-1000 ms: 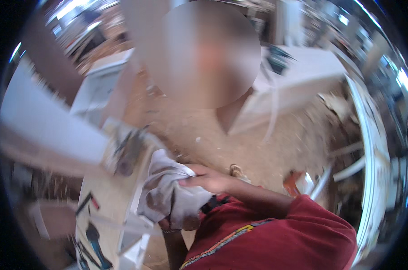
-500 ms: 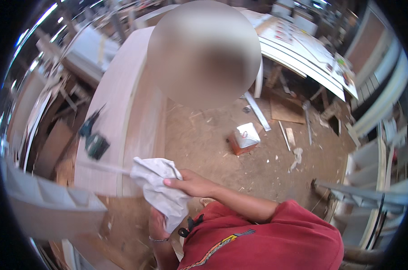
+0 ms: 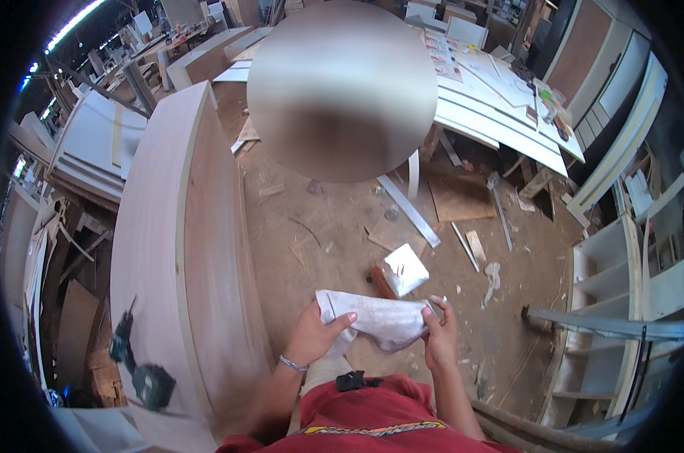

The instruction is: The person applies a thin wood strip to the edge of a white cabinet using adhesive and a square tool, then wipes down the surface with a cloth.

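Low in the view, the left hand (image 3: 317, 334) and right hand (image 3: 438, 337) each grasp an end of a white cloth (image 3: 373, 318) stretched between them above the dusty floor (image 3: 334, 234), beyond which lies what looks like a small box (image 3: 401, 272).

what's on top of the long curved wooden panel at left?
On the long curved wooden panel lies a dark green power drill, near its close end. The rest of its top shows bare wood. Its underside is hidden.
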`<move>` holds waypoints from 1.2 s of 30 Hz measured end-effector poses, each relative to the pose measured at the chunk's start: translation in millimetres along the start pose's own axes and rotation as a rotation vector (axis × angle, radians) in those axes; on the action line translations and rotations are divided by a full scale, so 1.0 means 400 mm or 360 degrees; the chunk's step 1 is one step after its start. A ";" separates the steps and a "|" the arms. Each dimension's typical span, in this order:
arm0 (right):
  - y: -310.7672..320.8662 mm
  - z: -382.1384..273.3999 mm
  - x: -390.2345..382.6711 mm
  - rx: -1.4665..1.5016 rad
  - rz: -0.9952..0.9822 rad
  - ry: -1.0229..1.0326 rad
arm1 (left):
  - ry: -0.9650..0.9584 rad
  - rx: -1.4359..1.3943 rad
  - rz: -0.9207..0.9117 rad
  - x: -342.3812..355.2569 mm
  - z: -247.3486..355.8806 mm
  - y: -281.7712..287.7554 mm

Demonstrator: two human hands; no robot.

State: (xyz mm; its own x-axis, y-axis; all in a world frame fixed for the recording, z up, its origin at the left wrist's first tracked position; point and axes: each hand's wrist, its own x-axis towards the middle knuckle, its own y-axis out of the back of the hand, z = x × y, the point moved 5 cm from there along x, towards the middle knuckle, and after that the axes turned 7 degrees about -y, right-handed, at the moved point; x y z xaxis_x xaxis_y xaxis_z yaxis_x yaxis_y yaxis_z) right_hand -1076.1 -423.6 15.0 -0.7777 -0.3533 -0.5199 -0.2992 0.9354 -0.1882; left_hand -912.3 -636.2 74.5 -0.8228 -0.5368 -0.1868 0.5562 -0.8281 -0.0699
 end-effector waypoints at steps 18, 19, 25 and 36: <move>-0.668 -0.597 0.870 -0.0371 -0.0317 0.0285 | -0.0238 0.0168 -0.0320 1.233 0.349 0.448; -0.669 -0.643 0.924 -0.0357 -0.0269 0.0266 | -0.0249 0.0331 -0.0370 1.303 0.362 0.439; -0.830 -0.808 1.347 -0.0646 -0.0395 0.0715 | -0.0375 0.0535 -0.0325 1.764 0.449 0.427; -0.943 -1.052 1.640 -0.1442 0.0333 0.1220 | -0.1018 0.1265 -0.0625 2.353 0.587 0.456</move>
State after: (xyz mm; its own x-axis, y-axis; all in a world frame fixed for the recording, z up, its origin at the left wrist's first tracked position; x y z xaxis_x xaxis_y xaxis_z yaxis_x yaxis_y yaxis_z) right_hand -1706.2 -1012.0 95.5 -0.8918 -0.3965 0.2178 -0.1685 0.7378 0.6536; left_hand -1612.6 -1330.2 116.1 -0.9628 -0.0069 0.2702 0.1964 -0.7043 0.6822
